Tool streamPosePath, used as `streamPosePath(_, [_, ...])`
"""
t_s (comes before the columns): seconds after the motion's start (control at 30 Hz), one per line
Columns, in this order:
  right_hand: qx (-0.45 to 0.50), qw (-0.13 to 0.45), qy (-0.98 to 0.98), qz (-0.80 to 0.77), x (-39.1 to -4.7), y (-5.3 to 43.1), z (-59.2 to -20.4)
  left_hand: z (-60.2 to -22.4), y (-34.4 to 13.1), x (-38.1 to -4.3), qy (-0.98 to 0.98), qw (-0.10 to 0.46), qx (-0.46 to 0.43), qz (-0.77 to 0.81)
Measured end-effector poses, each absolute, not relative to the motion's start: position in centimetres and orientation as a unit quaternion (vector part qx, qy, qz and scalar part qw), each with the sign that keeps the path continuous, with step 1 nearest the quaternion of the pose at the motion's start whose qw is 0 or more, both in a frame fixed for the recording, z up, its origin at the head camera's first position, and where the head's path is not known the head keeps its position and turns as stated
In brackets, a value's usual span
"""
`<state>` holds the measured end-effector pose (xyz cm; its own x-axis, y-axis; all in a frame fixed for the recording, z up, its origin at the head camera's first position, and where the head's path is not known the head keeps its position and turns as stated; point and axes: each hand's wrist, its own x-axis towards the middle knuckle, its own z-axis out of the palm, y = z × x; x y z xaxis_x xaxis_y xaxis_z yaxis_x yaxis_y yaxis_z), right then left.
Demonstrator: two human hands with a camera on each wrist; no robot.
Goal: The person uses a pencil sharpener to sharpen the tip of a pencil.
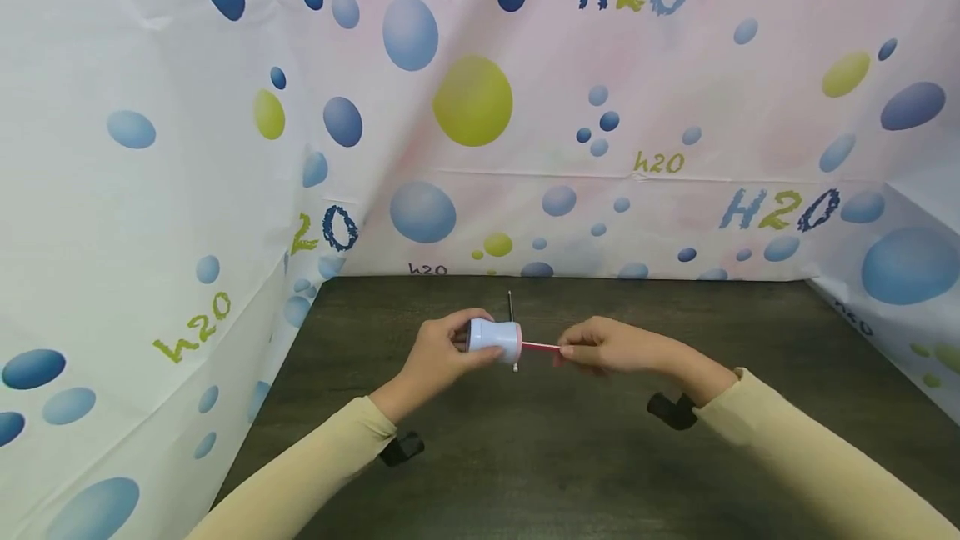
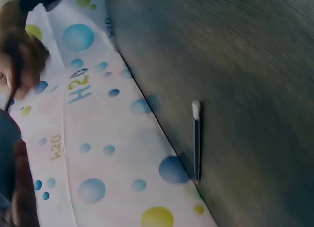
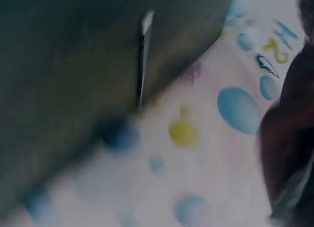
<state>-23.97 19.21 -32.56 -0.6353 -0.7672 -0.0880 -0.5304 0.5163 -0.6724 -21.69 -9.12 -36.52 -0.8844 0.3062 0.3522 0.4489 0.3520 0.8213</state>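
My left hand (image 1: 435, 357) grips a light-blue, waisted pencil sharpener (image 1: 495, 340), lying sideways with its pink end to the right. My right hand (image 1: 611, 346) pinches a thin red pencil (image 1: 540, 347), whose other end goes into the pink end. At the left edge of the left wrist view, the sharpener (image 2: 7, 153) is partly cut off, with a finger (image 2: 22, 183) along it. The pencil's tip is hidden inside. In the right wrist view my right hand (image 3: 284, 138) is dark and blurred at the right edge.
A black pencil (image 2: 197, 143) with a white end lies on the dark wooden table (image 1: 600, 457), beyond and partly behind the sharpener in the head view. White sheeting (image 1: 525, 123) printed with blue and green dots stands around the table's back and sides.
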Motion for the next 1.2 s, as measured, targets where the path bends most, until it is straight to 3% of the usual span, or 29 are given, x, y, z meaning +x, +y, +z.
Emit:
streamPosePath(0.17, [-0.438,-0.243,0.865,-0.035,-23.0,19.2,-34.2,-36.7,-8.4,-22.4,-0.755,-0.019,-0.132,-0.642])
streamPosePath(0.23, [-0.437,-0.369,0.820,0.033,-22.9,19.3,-35.0,-36.7,-8.4,-22.4,-0.728,-0.054,-0.108,-0.675])
streamPosePath(0.33, [-0.448,-0.454,0.768,0.059,-22.9,19.4,-35.7,-36.5,-8.6,-22.0,-0.713,-0.083,-0.097,-0.689])
streamPosePath(0.47, [-0.462,-0.476,0.748,0.033,-22.9,19.4,-35.8,-36.4,-8.9,-21.6,-0.724,-0.092,-0.119,-0.673])
streamPosePath(0.53, [-0.461,-0.453,0.763,0.010,-22.7,19.3,-35.6,-36.4,-9.0,-21.6,-0.743,-0.073,-0.133,-0.651])
streamPosePath(0.6, [-0.457,-0.376,0.806,-0.028,-22.3,19.1,-35.1,-36.3,-9.2,-21.5,-0.767,-0.042,-0.153,-0.621])
streamPosePath(0.67, [-0.457,-0.211,0.857,-0.106,-22.0,19.1,-34.2,-36.3,-9.3,-21.4,-0.791,-0.009,-0.178,-0.585])
streamPosePath(0.8, [-0.362,0.219,0.850,-0.315,-22.5,19.8,-31.7,-36.6,-9.5,-21.0,-0.807,0.003,-0.226,-0.546])
streamPosePath(0.83, [-0.331,0.283,0.832,-0.344,-22.8,20.0,-31.2,-36.7,-9.4,-20.9,-0.806,0.001,-0.230,-0.545])
streamPosePath(0.9, [-0.309,0.322,0.818,-0.362,-23.1,20.2,-30.7,-36.9,-9.4,-20.9,-0.804,0.000,-0.223,-0.551])
streamPosePath(0.97, [-0.339,0.244,0.843,-0.338,-22.9,20.2,-30.8,-37.0,-9.3,-21.1,-0.799,0.001,-0.198,-0.567])
streamPosePath(1.03, [-0.406,0.067,0.876,-0.253,-22.4,20.0,-31.6,-36.9,-9.3,-21.4,-0.787,-0.003,-0.170,-0.593])
streamPosePath(1.13, [-0.448,-0.243,0.857,-0.070,-22.0,19.7,-33.1,-36.7,-9.5,-21.8,-0.761,-0.028,-0.131,-0.635])
streamPosePath(1.2, [-0.452,-0.395,0.800,0.011,-22.2,19.5,-34.2,-36.6,-9.6,-21.9,-0.744,-0.047,-0.112,-0.657])
